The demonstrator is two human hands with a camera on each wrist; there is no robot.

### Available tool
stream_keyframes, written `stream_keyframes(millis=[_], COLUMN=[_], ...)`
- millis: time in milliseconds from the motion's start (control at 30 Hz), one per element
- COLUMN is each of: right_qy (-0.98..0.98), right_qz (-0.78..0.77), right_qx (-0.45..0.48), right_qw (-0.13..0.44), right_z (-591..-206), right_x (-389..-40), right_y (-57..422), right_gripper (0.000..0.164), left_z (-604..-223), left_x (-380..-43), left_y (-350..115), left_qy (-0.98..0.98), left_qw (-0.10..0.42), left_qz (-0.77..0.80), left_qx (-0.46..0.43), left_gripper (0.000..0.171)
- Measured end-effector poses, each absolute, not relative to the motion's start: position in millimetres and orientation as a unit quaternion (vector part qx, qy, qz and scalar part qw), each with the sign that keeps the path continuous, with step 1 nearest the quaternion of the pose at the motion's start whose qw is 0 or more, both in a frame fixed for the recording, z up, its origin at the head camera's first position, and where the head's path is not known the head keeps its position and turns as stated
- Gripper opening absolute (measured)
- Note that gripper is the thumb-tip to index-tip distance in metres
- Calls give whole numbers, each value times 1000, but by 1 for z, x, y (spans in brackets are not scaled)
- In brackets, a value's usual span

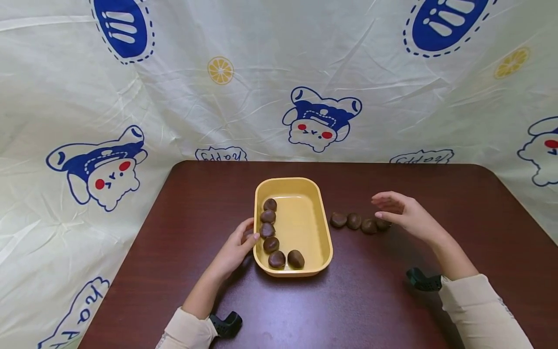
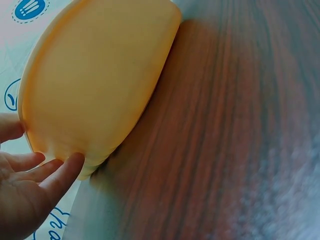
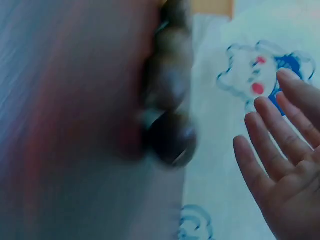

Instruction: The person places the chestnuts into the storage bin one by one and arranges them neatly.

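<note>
A yellow tray (image 1: 303,208) lies on the table, with several chestnuts (image 1: 267,230) lined along its left side and one chestnut (image 1: 296,259) beside them at the near end. My left hand (image 1: 233,249) holds the tray's left edge, the thumb over the rim and the fingers against the outer wall, as the left wrist view also shows. Right of the tray, several more chestnuts (image 1: 354,221) form a row on the table. My right hand (image 1: 403,213) hovers over the right end of that row, partly hiding the last chestnut. Its fingers (image 3: 270,135) are extended and hold nothing.
The dark brown wooden table (image 1: 209,194) has rounded far corners. Behind it hangs a pale sheet (image 1: 253,111) printed with blue cartoon figures. A black wrist device (image 1: 226,325) sits at the left cuff and another device (image 1: 423,280) at the right.
</note>
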State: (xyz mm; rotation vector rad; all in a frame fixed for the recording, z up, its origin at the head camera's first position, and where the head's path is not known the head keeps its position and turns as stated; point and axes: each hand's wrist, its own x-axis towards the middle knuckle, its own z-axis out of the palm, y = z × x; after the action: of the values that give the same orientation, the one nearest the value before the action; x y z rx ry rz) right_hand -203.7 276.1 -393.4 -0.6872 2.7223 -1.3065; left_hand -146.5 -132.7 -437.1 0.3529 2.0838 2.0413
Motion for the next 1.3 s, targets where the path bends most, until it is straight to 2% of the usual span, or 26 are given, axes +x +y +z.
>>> stream_keyframes(millis=[200, 500, 967, 1300], right_qy=[905, 927, 932, 918], right_qz=[-374, -327, -328, -359], right_qx=[-198, -175, -147, -168], right_qw=[44, 43, 51, 1], right_z=[-414, -431, -423, -409], right_x=[-207, -210, -206, -204], right_y=[296, 298, 301, 295], right_gripper=[38, 37, 32, 30], left_z=[-437, -436, -434, -436], left_x=[-146, -145, -146, -146], left_y=[-134, -135, -133, -133], left_qy=[706, 705, 709, 711], left_qw=[100, 100, 103, 100], left_qz=[692, 693, 688, 687], left_qx=[113, 113, 118, 112], left_gripper=[46, 45, 46, 45])
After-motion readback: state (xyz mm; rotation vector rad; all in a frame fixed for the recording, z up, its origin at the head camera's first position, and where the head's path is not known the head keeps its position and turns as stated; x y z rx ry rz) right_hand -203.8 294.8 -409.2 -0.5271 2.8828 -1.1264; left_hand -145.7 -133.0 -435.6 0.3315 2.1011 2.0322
